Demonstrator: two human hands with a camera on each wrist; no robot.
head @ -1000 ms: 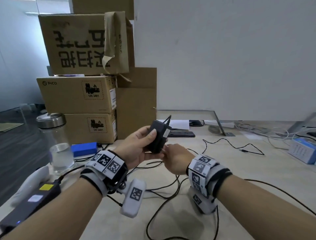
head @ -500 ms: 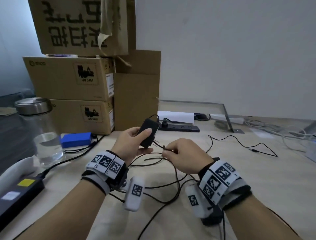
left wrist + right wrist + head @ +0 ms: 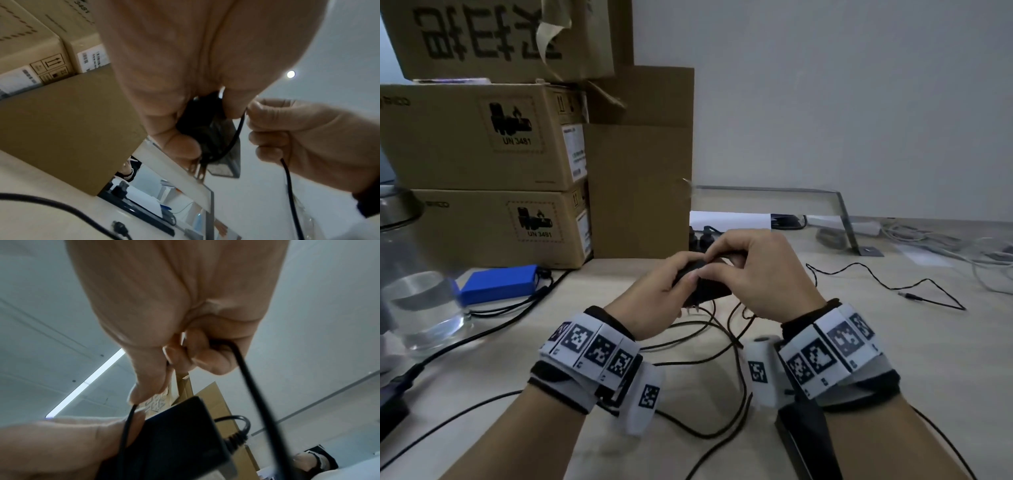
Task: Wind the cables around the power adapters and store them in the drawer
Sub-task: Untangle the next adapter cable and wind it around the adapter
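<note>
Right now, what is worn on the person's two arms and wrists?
Both forearms are bare, no sleeves. The left wrist and the right wrist each carry a white band of square black-and-white markers over a black strap, with a white rounded marker-tagged camera pod below.

Stacked cardboard boxes (image 3: 482,137) stand at the desk's (image 3: 893,359) rear left, two bearing UN 3481 labels. A blue pack (image 3: 498,283) lies just before the lowest box. A glass jar (image 3: 417,291) with a metal lid stands at far left. A metal bracket (image 3: 846,222) rests near the white wall (image 3: 859,102).
</note>
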